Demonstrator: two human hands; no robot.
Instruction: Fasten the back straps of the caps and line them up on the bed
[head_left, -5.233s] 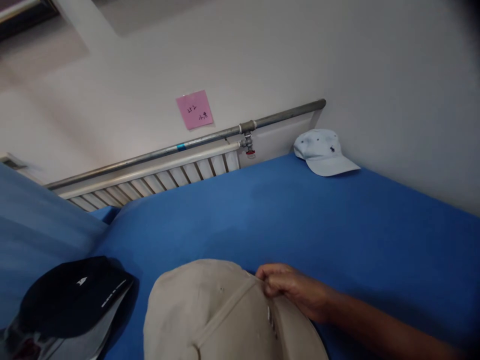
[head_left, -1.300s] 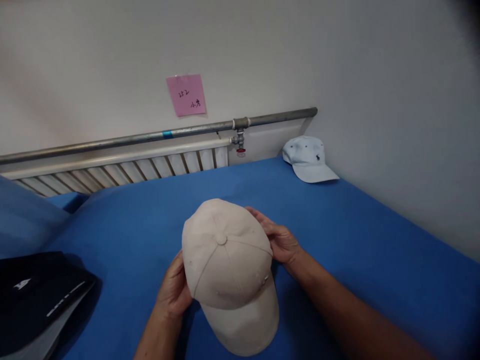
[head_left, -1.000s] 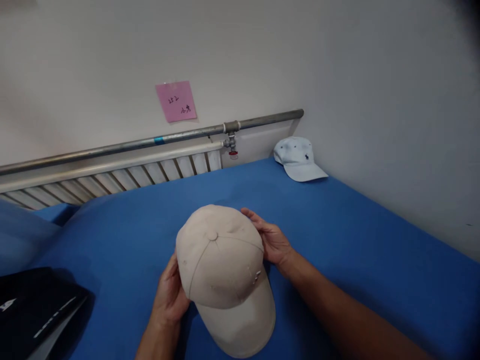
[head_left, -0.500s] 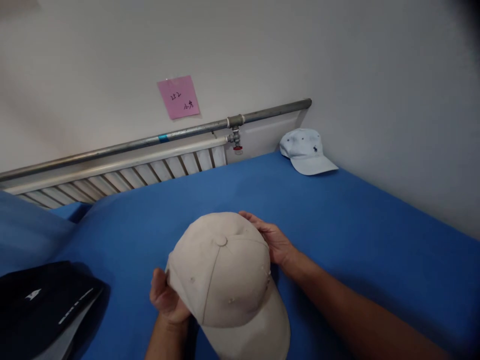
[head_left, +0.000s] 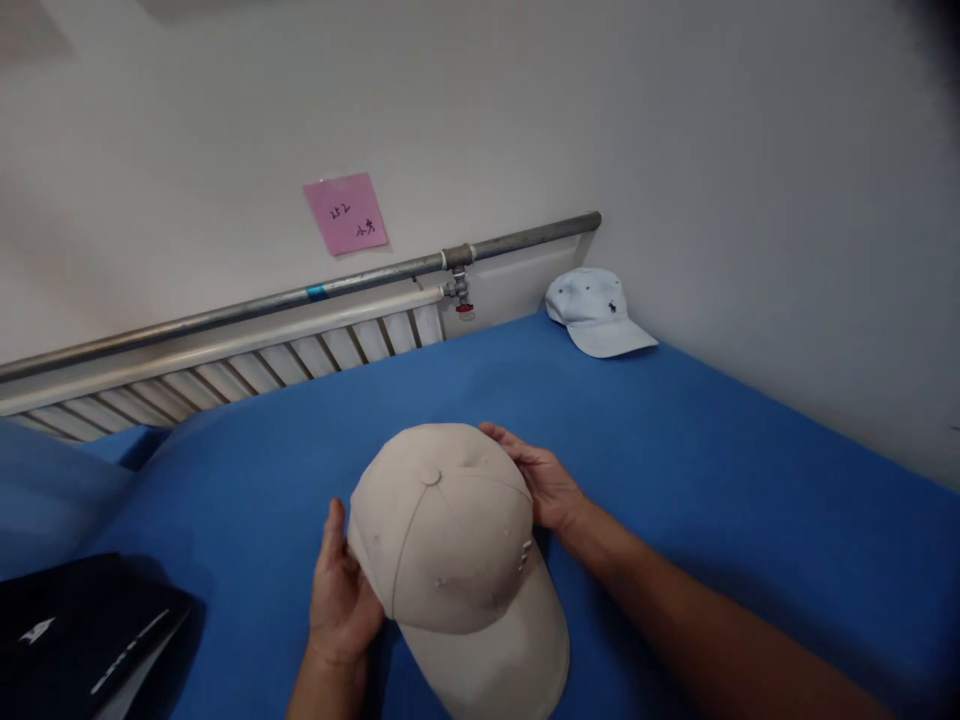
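Observation:
A beige baseball cap (head_left: 450, 530) is held between my two hands over the blue bed surface, its crown up and its brim toward the lower right. My left hand (head_left: 341, 600) is at the cap's left edge, with the thumb raised beside it and the other fingers running under the cap, partly hidden. On the far right side of the crown, my right hand (head_left: 544, 485) grips the cap, its fingers bent around the edge and its thumb hidden.
A light blue cap (head_left: 600, 312) rests in the far corner against the wall. Black caps (head_left: 82, 630) lie at the lower left on the blue sheet (head_left: 712, 440). Behind the bed run a radiator (head_left: 300, 360) and a metal pipe (head_left: 390, 272). A pink note (head_left: 345, 214) hangs above.
My left thumb has come off the cap's edge and now points up. The cap has turned slightly between my hands. The whole view has shifted a little.

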